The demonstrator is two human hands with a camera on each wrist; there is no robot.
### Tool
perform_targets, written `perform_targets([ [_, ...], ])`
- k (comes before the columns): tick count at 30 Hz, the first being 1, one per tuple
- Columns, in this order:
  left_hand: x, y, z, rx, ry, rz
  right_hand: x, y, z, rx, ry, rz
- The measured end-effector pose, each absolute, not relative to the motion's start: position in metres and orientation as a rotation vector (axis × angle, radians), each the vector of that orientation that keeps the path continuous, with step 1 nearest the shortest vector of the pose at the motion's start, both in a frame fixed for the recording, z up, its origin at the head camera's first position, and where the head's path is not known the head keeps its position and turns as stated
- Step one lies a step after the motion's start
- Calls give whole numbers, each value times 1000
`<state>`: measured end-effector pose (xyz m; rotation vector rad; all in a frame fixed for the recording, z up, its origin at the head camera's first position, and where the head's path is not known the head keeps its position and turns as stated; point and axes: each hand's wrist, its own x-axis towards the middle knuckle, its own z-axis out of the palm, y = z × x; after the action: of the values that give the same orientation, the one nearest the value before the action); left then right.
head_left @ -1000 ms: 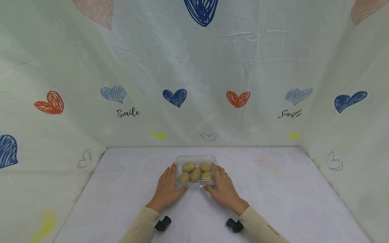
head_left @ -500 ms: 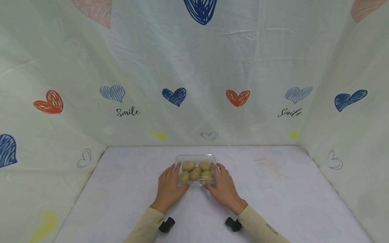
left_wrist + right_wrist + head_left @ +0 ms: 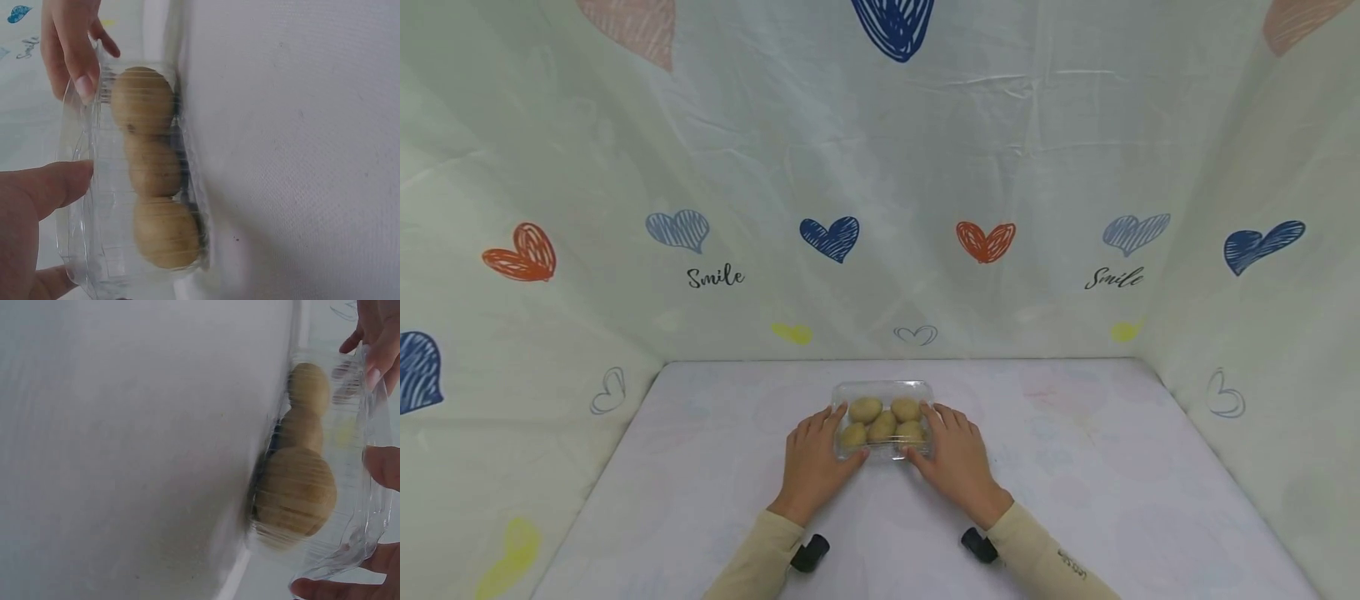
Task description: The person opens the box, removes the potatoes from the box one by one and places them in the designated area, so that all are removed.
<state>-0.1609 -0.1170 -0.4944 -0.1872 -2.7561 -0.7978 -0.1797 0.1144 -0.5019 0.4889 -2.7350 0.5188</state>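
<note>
Box: A clear plastic box (image 3: 880, 390) holds ctr. stage on a pale-covered table (image 3: 1075, 483), nearer the back edge than the front, appar. resting flat.
Load: Five potatoes (image 3: 882, 427), or what look like them, lie inside, two in the rear row, three in front, seen thru ribbed plastic.
Left hand: A person's left hand (image 3: 815, 462) grips the box's left front corner, thumb (image 3: 65, 182) at the near rim (image 3: 94, 140), fingers along the side.
Right hand: The right hand (image 3: 957, 462) mirrors it at the right front corner, thumb likewise near the rim, fingers on the side.
Lid: Can't tell fr. these views whether the seam is fully snapped.
Thin walls: Plastic looks flimsy; main risk, prob., is a squeeze too hard betw. the two hands, which could bow the sides & pop the rim.
Rolling load: Potatoes appear loose, w/ space above; a tilt or jerk could send them to one end & shift the wt. onto one hand.
Front-corner hold: Both hands grip fwd. corners, so the back might sag if the box is raised, esp. if one side rises first.
Slick surface: Smooth plastic could slip fr. fingertips if pressure is uneven.
</note>
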Motion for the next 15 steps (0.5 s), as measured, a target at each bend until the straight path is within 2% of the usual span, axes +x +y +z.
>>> perform_targets([
  [15, -161, -119, -494, -176, -2773, -794, -186, 117, -500, 557, -2643, 259],
])
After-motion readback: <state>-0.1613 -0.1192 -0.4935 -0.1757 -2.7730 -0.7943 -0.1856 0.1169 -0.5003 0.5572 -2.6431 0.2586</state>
